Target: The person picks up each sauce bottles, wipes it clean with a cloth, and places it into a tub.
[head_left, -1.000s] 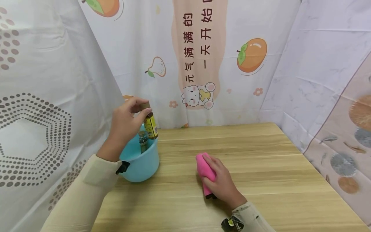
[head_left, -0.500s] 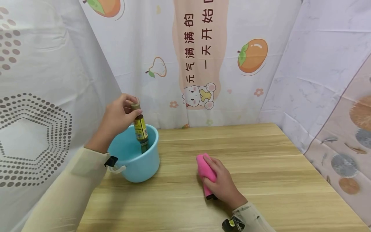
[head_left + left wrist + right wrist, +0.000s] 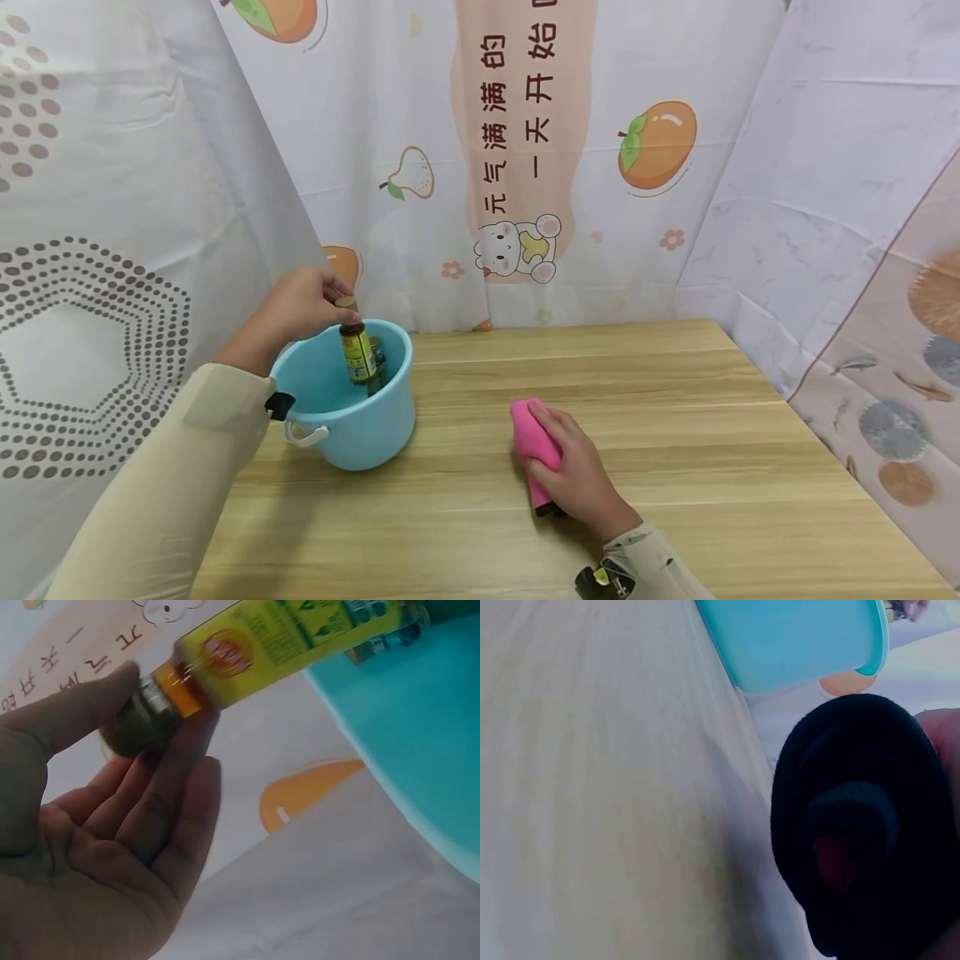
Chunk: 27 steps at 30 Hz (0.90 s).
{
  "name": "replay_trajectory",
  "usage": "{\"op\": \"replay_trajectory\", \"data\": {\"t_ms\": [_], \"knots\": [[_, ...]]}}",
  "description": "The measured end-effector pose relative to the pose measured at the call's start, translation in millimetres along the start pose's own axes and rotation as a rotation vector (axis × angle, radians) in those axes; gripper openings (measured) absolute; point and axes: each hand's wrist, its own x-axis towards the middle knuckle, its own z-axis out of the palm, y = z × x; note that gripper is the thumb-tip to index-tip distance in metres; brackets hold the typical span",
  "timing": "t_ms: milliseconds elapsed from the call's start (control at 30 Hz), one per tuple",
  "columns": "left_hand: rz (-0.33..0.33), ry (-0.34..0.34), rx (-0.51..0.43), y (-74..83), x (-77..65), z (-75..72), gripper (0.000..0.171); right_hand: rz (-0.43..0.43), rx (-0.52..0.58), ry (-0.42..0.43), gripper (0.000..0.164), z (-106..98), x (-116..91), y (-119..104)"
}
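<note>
My left hand (image 3: 303,302) pinches a small brown bottle (image 3: 358,357) by its cap. The bottle has a yellow label and hangs nearly upright, its lower part inside a light blue bucket (image 3: 367,433). In the left wrist view, the thumb and fingertips are on the cap (image 3: 139,724). Behind it in the bucket, another small bottle (image 3: 379,360) leans by the wall, partly hidden. At the table's middle, my right hand (image 3: 576,471) grips a soft pink roll (image 3: 534,432), whose black end (image 3: 855,795) looks hollow in the right wrist view. Its exact kind is unclear.
The bucket stands on the left of a wooden table (image 3: 465,550), with a white handle (image 3: 306,435) hanging at its front. Printed curtains (image 3: 585,250) enclose the back and both sides.
My left hand has moved left and then down, lowering the yellow-labelled bottle into the bucket. The right hand has stayed in place with the pink roll.
</note>
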Motion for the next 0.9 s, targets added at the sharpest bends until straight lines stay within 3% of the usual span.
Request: {"op": "replay_trajectory", "data": {"t_ms": [333,900], "knots": [[-0.045,-0.114,0.072,-19.7,11.2,7.1,0.018,0.039,0.006,-0.023,0.079,1,-1,1],[-0.208,-0.295,0.126,-34.8,29.5,21.7,0.018,0.055,-0.002,-0.043,0.079,2,-1,1]]}}
